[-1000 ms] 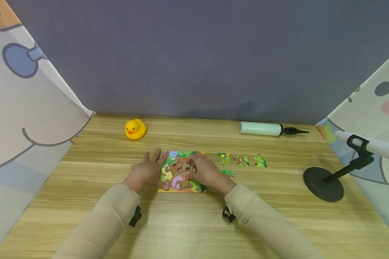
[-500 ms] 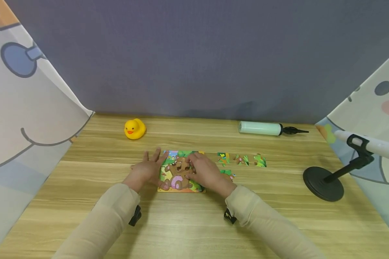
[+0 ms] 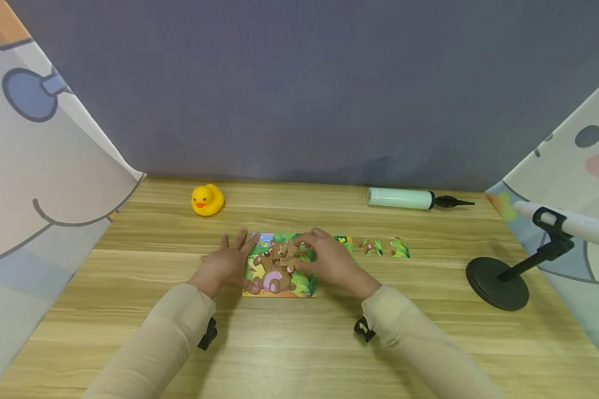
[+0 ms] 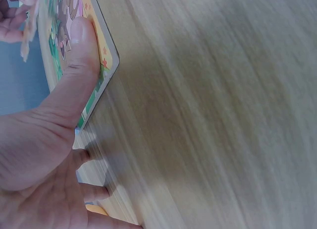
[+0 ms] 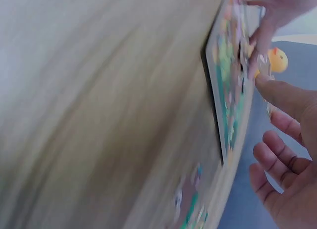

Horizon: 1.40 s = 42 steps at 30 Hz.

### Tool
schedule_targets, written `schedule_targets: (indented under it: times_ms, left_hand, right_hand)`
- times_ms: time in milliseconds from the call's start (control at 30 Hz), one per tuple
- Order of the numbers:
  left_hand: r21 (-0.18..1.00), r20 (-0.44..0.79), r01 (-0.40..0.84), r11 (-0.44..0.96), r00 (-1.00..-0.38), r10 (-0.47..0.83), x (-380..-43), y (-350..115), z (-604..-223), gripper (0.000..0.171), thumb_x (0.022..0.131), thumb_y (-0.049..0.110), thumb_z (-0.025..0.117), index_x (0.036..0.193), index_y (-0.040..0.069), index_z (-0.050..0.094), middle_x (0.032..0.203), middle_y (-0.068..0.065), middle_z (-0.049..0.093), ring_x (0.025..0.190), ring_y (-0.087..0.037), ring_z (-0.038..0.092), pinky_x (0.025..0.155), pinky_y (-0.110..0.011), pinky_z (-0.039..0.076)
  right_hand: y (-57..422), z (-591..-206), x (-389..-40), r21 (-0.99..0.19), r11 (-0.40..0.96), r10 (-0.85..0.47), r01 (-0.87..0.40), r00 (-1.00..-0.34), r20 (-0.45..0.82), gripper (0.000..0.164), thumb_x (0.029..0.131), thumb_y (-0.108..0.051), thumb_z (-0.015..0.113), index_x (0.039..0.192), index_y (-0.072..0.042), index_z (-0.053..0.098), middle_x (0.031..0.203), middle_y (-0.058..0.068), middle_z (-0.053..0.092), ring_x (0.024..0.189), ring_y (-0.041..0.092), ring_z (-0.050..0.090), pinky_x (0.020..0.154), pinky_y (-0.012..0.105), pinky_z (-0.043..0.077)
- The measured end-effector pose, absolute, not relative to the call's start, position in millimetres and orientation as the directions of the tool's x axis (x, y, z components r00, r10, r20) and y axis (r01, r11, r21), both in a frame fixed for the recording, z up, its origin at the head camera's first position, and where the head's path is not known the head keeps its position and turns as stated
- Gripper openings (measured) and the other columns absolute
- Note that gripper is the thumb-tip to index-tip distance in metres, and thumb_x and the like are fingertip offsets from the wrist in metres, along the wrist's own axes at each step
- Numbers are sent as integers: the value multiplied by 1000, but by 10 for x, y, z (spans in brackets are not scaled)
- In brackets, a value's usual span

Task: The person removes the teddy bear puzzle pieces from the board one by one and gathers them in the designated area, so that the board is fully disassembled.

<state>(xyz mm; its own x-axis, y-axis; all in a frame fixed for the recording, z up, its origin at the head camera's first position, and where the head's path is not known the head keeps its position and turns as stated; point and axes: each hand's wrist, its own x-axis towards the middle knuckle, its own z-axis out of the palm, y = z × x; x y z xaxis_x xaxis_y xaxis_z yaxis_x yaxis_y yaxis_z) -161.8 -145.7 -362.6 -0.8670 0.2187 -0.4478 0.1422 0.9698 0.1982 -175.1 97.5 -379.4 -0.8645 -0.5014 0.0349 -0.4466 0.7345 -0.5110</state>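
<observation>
A jigsaw puzzle of a brown bear (image 3: 274, 280) lies in its flat tray (image 3: 279, 295) on the wooden table. My left hand (image 3: 223, 267) rests at the tray's left side, fingers spread, with the thumb (image 4: 84, 43) pressing on its near left corner. Over the puzzle's right side, my right hand (image 3: 331, 263) pinches a puzzle piece (image 4: 30, 28) between thumb and fingers. That piece stands on edge above the puzzle in both wrist views. Its picture is blurred.
Loose pieces lie right of the tray: one with a yellow patch (image 3: 344, 241), a brown-and-green one (image 3: 371, 247) and a green one (image 3: 400, 248). Behind are a yellow rubber duck (image 3: 207, 200) and a pale hand pump (image 3: 401, 198). A black round-based stand (image 3: 499, 284) is at right.
My right hand has shifted slightly right, uncovering more of the puzzle's right side and covering the loose piece at its near right. My left hand has stayed in place.
</observation>
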Motion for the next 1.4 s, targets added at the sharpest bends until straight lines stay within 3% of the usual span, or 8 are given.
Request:
schedule_targets:
  times_ms: [233,433,767,1400]
  left_hand:
    - [194,-448,145,970,-867,219,-1619,-1456,-3619,129,67,50,90,164,11,12,168,-23,1,147,-60,4,90,-86,33]
    - [193,-448,146,970,-867,219,-1618,-1457,-3622,129,68,50,90,163,11,13,168,-23,1,147,-61,4,90,-86,33]
    - [222,-445,147,964,-864,235,-1590,-1471,-3631,128,68,47,90,163,10,13,168,-24,2,147,-61,3,88,-87,32]
    - [230,-428,151,961,-871,239,-1571,-1468,-3598,127,67,46,91,163,10,16,167,-25,4,146,-61,5,88,-88,31]
  right_hand:
    - [1279,-3698,-1722,-571,716,-484,-403,-875,10,44,87,-29,82,127,-18,67,116,3,62,107,24,61,84,42,54]
    - [1587,-3662,-1670,-601,715,-451,-359,-892,-4,45,88,-30,81,130,-18,68,111,5,63,100,25,60,80,42,53]
    - [2093,-3708,-1568,-563,721,-453,-403,-890,57,43,86,-22,83,125,-9,70,101,6,63,87,22,58,71,38,50]
    - [2698,-3846,-1416,-507,795,-386,-334,-923,4,42,85,-25,84,120,-7,72,100,3,64,86,18,57,74,40,51]
